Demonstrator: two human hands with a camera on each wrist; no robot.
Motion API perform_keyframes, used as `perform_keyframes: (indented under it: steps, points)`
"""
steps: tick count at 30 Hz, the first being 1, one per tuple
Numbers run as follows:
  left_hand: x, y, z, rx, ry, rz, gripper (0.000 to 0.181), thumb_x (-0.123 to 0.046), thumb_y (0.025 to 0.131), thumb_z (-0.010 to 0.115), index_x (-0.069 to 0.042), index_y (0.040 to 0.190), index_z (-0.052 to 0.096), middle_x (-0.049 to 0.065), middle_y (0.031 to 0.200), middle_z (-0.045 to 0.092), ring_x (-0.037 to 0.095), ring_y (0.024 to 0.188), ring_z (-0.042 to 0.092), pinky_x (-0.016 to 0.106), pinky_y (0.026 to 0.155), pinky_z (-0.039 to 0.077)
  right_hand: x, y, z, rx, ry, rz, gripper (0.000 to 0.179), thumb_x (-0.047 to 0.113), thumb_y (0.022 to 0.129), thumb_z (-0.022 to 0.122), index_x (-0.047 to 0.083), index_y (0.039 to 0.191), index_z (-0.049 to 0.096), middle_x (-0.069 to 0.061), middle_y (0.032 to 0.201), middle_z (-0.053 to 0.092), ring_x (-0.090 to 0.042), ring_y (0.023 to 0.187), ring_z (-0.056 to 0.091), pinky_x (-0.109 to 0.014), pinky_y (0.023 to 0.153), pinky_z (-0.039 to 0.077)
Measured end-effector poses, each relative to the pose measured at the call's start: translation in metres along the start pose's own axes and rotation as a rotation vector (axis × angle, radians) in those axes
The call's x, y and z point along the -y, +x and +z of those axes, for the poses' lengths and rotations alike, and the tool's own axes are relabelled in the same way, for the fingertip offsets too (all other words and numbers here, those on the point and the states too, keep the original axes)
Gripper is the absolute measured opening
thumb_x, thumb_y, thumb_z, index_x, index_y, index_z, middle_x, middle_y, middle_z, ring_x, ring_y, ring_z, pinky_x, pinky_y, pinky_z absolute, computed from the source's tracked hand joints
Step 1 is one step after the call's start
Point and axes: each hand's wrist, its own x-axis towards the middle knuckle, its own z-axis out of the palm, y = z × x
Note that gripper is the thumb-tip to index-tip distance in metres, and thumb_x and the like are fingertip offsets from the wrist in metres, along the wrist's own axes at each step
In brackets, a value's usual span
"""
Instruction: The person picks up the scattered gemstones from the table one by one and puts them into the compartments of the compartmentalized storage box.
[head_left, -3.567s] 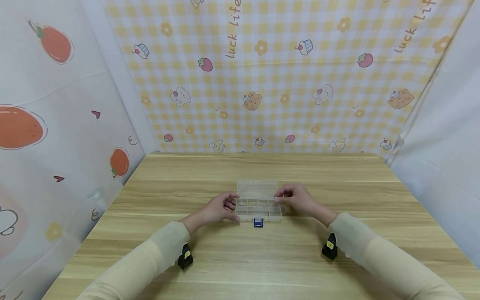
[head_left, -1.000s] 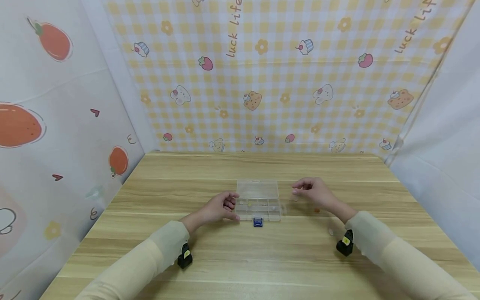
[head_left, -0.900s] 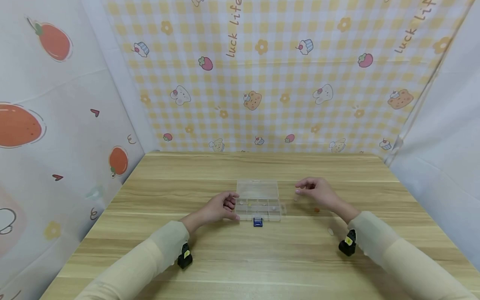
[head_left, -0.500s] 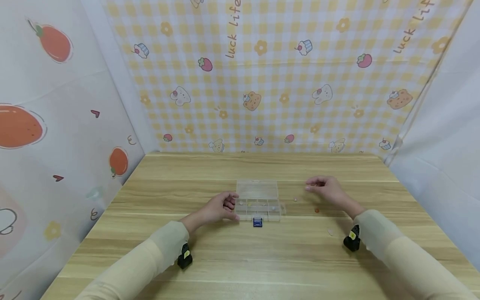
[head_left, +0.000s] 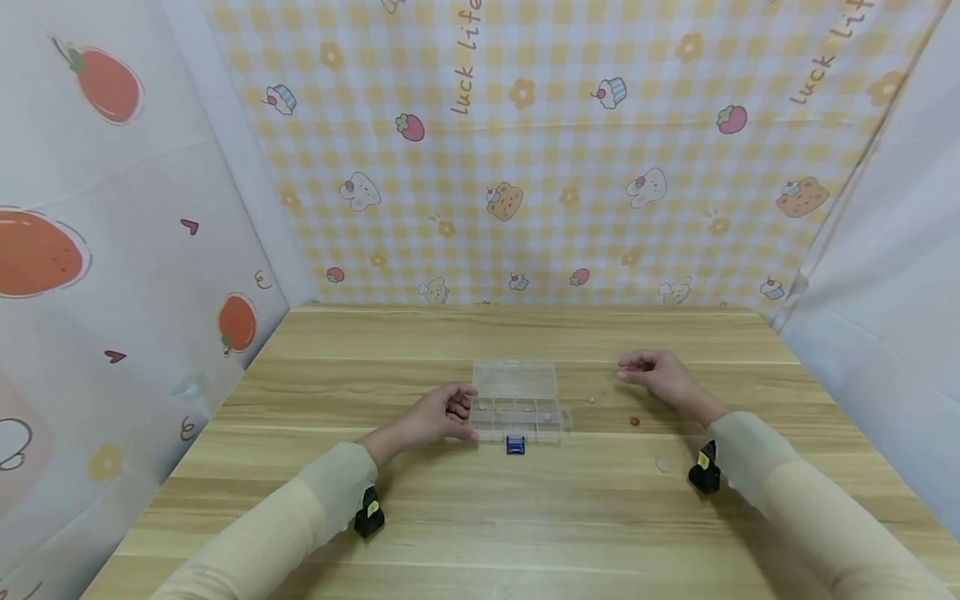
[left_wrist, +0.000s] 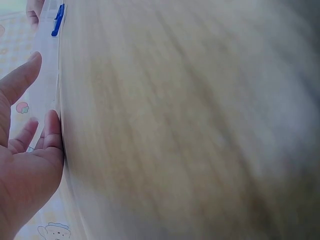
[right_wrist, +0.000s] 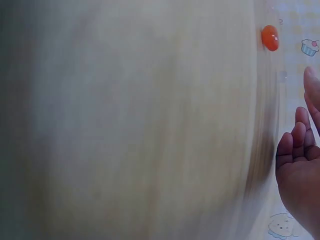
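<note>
We see a clear compartment box [head_left: 516, 438] lying flat on the wooden table [head_left: 510, 533], its lid [head_left: 514, 379] swung back and a blue latch [head_left: 516, 445] at the middle of its front edge. The left hand [head_left: 433, 417] holds the left end of the box, thumb at the front corner and index finger at the back one, with the other fingers bent between. Well off to the right we find the right hand [head_left: 663, 379] with nothing in its grasp, thumb and index finger a little apart and the other fingers loosely bent. Inside the box we make out a few tiny pieces [head_left: 528, 409], whitish for the most part, with one yellow piece [head_left: 499, 408] in the second column from the left (too small for us to say what they are). A small pale bead [head_left: 591, 399] sits between the box and the right hand, while a glossy orange oval [head_left: 634, 422] lies nearer to us than that hand. A thin whitish piece [head_left: 661, 464] rests beside the black wrist camera [head_left: 706, 469] on the right arm. Behind the table we have a yellow checked cloth [head_left: 517, 158] printed with cupcakes, strawberries and flowers
</note>
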Motion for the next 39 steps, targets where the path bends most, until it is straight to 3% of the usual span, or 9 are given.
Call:
perform_keyframes:
  steps: [8, 11, 39]
  points:
    - [0.003, 0.002, -0.001, 0.006, 0.007, -0.001, 0.071, 0.001, 0.071, 0.084, 0.006, 0.133, 0.048, 0.016, 0.112, 0.052, 0.025, 0.098, 0.053, 0.032, 0.085, 0.049, 0.012, -0.001, 0.004, 0.044, -0.026, -0.065, 0.031, 0.012, 0.089, 0.072, -0.009, 0.111, 0.064, -0.016, 0.100, 0.066, -0.021, 0.085, 0.054, -0.025, 0.065, 0.046]
    - [0.003, 0.001, -0.001, 0.006, 0.008, -0.003, 0.071, 0.000, 0.072, 0.084, 0.005, 0.133, 0.048, 0.016, 0.112, 0.052, 0.025, 0.098, 0.053, 0.032, 0.085, 0.049, 0.002, 0.006, 0.005, 0.056, -0.034, -0.059, 0.031, 0.016, 0.089, 0.073, -0.005, 0.110, 0.066, -0.013, 0.099, 0.065, -0.020, 0.083, 0.052, -0.025, 0.064, 0.045]
    - [0.001, 0.000, 0.001, -0.001, 0.021, -0.005, 0.071, 0.001, 0.073, 0.083, 0.005, 0.134, 0.047, 0.016, 0.113, 0.052, 0.024, 0.098, 0.052, 0.032, 0.086, 0.048, 0.003, 0.010, 0.013, 0.062, -0.097, -0.033, 0.025, 0.015, 0.088, 0.073, 0.000, 0.107, 0.069, -0.007, 0.091, 0.060, -0.022, 0.081, 0.049, -0.031, 0.070, 0.042]
